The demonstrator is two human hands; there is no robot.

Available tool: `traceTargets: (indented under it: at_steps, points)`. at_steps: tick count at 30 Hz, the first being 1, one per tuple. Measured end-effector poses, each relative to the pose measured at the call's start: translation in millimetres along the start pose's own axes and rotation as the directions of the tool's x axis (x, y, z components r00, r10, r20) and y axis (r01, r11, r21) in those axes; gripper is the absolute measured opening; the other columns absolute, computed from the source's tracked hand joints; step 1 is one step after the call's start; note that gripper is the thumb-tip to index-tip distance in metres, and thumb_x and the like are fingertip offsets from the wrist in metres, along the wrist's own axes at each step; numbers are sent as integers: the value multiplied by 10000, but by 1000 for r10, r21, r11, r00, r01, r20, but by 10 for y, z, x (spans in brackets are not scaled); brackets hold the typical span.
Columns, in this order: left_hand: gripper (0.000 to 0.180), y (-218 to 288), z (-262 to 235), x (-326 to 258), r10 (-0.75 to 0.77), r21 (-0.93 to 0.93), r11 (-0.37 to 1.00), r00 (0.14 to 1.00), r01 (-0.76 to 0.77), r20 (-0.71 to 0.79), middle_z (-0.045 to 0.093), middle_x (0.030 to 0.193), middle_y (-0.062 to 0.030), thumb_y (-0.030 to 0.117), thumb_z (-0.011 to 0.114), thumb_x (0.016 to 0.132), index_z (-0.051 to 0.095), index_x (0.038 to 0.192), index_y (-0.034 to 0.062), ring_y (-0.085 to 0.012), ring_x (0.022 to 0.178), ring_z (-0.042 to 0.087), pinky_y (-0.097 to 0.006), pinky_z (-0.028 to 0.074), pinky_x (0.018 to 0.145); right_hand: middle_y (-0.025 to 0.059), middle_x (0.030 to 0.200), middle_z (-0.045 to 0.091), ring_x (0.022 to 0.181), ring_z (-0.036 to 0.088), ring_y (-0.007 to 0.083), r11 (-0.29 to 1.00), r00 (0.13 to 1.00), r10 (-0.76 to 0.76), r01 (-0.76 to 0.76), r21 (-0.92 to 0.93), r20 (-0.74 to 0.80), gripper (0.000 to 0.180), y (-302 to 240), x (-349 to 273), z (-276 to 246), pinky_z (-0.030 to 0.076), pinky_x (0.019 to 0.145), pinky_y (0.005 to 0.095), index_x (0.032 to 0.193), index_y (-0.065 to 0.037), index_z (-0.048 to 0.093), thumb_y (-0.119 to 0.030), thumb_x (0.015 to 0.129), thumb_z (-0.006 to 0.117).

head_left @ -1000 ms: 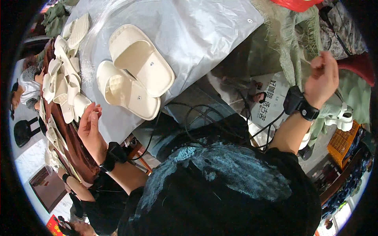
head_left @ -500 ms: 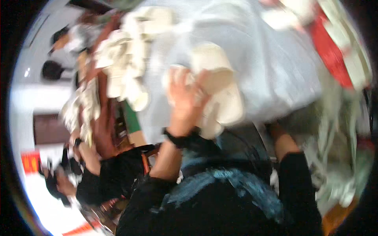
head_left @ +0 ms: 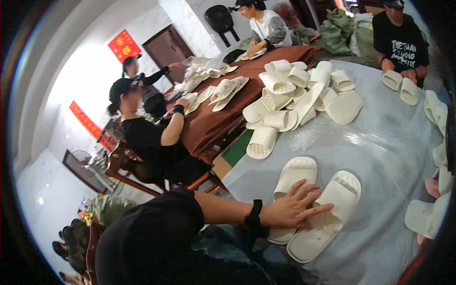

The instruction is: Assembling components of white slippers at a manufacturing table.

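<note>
Left hand (head_left: pixel 295 206) palm down over pair of cream slippers (head_left: pixel 346 190), fingers spread, no grip closed round either; firmness of contact cannot be told; right hand out of view; pair lies on near part of grey surface (head_left: pixel 380 194), side by side, toes pointing away from person; this pair looks matched and laid out, final handling apparently unfinished; heap of loose slippers (head_left: pixel 278 83) beyond, jumbled at mixed angles, seemingly left to pair; more slippers (head_left: pixel 420 216) along right edge, their state unclear.
</note>
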State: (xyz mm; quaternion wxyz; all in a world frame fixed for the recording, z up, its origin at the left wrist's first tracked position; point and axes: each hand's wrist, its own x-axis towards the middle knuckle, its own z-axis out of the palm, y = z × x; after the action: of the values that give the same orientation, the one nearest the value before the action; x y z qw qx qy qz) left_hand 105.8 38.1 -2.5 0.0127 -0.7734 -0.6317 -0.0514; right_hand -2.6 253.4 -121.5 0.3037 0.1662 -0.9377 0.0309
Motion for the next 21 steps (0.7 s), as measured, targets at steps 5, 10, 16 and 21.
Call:
traceTargets:
  at_steps: [5, 10, 16, 21]
  points:
    - [719, -16, 71, 51, 25, -65, 998, 998, -21, 51, 346, 1320, -229, 465, 634, 793, 359, 1406, 210, -410, 1314, 240, -603, 85, 1066, 210, 1088, 622, 1028, 585, 366, 987, 995, -28, 42, 155, -92, 378, -425, -139, 490, 454, 913, 436, 1101, -65, 625, -325, 835, 558]
    - [676, -51, 138, 68, -11, -10, 1000, 993, 12, 118, 321, 1337, -260, 442, 654, 771, 406, 1338, 169, -447, 1316, 209, -631, 77, 1050, 211, 1088, 621, 1028, 585, 367, 959, 983, 2, 50, 280, -181, 381, -814, -326, 893, 454, 914, 436, 1105, -66, 623, -327, 836, 558]
    - [685, -72, 185, 53, 42, -37, 999, 996, -39, 76, 324, 1314, -261, 395, 635, 778, 336, 1351, 169, -462, 1282, 242, -648, 78, 1042, 213, 1089, 620, 1028, 584, 369, 931, 967, 47, 49, 361, -251, 384, -957, -493, 1176, 454, 915, 436, 1111, -67, 620, -329, 837, 559]
    - [687, -95, 226, -65, 11, -23, 1000, 998, -10, 58, 290, 1372, -268, 415, 621, 769, 329, 1343, 178, -480, 1297, 225, -689, 94, 1006, 214, 1090, 619, 1028, 584, 370, 899, 972, 98, 5, 438, -212, 387, -1131, -818, 1494, 454, 916, 435, 1115, -67, 617, -330, 837, 559]
